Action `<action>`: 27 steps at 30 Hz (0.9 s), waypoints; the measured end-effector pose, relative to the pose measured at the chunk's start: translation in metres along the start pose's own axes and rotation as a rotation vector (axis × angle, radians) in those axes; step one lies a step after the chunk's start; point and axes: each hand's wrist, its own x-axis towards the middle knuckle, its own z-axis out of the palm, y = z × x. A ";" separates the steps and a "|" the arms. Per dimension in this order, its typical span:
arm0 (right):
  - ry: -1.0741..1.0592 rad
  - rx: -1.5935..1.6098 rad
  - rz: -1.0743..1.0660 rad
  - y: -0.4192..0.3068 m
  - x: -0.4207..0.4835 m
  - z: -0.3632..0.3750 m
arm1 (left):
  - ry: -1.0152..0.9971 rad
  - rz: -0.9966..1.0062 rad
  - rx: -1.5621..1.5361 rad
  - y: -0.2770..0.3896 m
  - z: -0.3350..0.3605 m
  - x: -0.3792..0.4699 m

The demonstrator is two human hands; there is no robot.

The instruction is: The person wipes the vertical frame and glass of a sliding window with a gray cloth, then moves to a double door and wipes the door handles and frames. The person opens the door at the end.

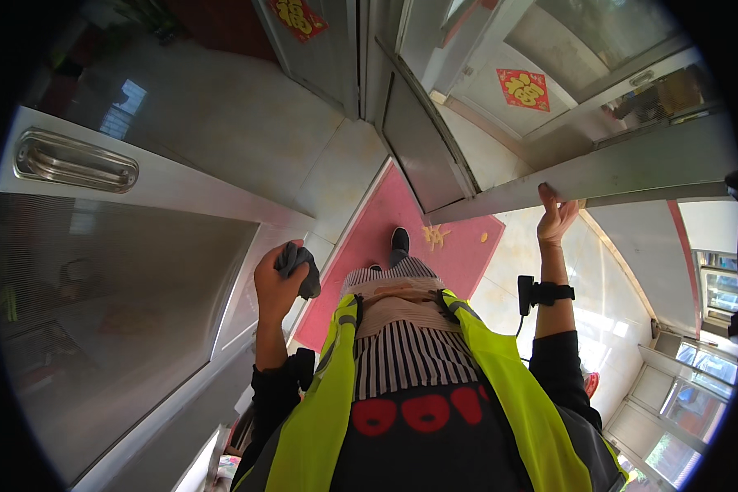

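Observation:
My left hand [280,280] is closed around a crumpled dark grey cloth [300,269], held near the edge of a white-framed door panel with ribbed glass [123,295]. A recessed metal pull handle [77,161] sits in that panel's frame. On the right, my right hand [556,215] touches the edge of another white door [627,163], its fingers apart and no object visible in it. Its far side is hidden behind the door edge.
A pink doormat [393,203] with yellow lettering lies underfoot across the threshold. A grey door panel [421,147] stands ahead. Red and gold paper decorations [523,90] hang on the doors. Pale floor tiles [221,98] extend beyond, and windows [682,406] stand at the lower right.

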 end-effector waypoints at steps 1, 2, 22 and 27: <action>0.006 -0.037 -0.041 -0.001 0.000 0.000 | -0.006 -0.014 -0.007 0.000 0.002 0.001; -0.002 0.004 -0.016 -0.002 0.000 0.001 | -0.011 -0.029 -0.015 0.000 0.004 0.002; -0.031 -0.034 0.020 -0.009 -0.002 0.000 | -0.022 -0.271 -0.074 -0.009 0.008 -0.007; -0.024 -0.043 0.002 -0.007 -0.003 -0.001 | -0.057 -0.280 -0.221 0.001 0.012 -0.002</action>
